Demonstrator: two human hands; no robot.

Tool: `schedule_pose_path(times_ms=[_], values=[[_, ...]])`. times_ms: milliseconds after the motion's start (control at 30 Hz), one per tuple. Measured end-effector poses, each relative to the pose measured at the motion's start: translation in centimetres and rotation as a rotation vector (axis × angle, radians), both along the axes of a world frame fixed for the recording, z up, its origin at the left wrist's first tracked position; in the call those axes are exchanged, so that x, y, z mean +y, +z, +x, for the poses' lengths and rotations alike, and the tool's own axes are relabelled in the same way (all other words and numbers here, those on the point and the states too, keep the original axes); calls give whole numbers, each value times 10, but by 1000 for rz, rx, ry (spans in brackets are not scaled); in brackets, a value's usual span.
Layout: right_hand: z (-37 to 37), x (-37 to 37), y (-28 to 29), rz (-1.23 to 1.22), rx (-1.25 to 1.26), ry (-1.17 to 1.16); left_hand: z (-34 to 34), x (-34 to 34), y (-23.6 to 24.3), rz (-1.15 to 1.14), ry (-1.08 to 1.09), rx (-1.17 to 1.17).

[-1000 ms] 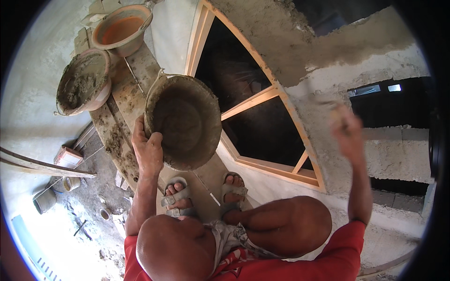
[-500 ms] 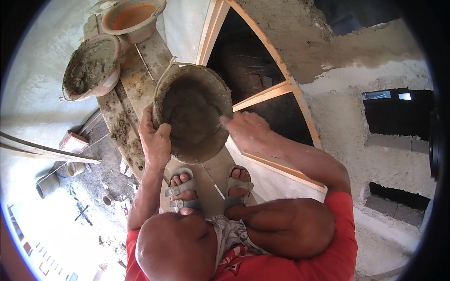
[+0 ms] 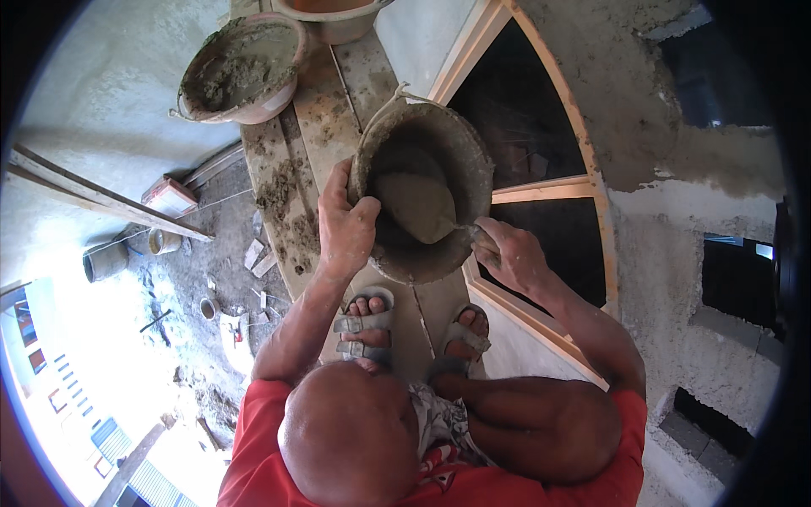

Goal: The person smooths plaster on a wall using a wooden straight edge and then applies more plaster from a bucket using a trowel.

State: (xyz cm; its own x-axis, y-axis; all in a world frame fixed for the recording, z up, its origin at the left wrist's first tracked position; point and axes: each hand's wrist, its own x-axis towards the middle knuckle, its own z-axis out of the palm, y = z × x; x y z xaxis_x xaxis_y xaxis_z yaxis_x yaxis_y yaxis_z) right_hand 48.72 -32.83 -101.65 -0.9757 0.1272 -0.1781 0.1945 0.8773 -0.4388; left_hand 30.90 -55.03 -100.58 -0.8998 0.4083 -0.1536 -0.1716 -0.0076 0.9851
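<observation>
A mortar-crusted bucket (image 3: 473,160) is tilted toward me above the planks, its open mouth facing up at me. My left hand (image 3: 348,232) grips its left rim, thumb over the edge. In my right hand (image 3: 517,255), fingers closed round the handle, is a trowel (image 3: 414,205). The trowel's pointed, mortar-coated blade lies inside the bucket, reaching left from the right rim. Wet grey residue coats the bucket's inner wall; how much mortar lies under the blade is hidden.
My sandalled feet stand on mortar-stained planks (image 3: 325,127), raised above a lower floor at left. Beyond the bucket are a tub (image 3: 277,103) of mortar and a reddish basin (image 3: 342,29). At right, a wooden window frame (image 3: 545,189) adjoins a rough wall (image 3: 659,279) with openings.
The view has turned, so the bucket and tubs sit farther right and higher in the picture. The trowel blade now shows plainly inside the bucket; my right hand was blurred by its rim before.
</observation>
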Motion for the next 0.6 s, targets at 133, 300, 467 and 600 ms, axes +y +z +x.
schedule_pose_path(times_ms=[133,300,467,600], values=[[-11,1,16,-5,-10,-12,-2,-2,-3,147,37,-2],[-10,8,61,-90,-22,-73,-7,-4,-9,193,39,-117],[-7,25,127,-203,-42,-98,-10,-10,-17,181,29,-136],[8,51,157,-238,-49,-118,-12,-10,-20,190,49,-114]])
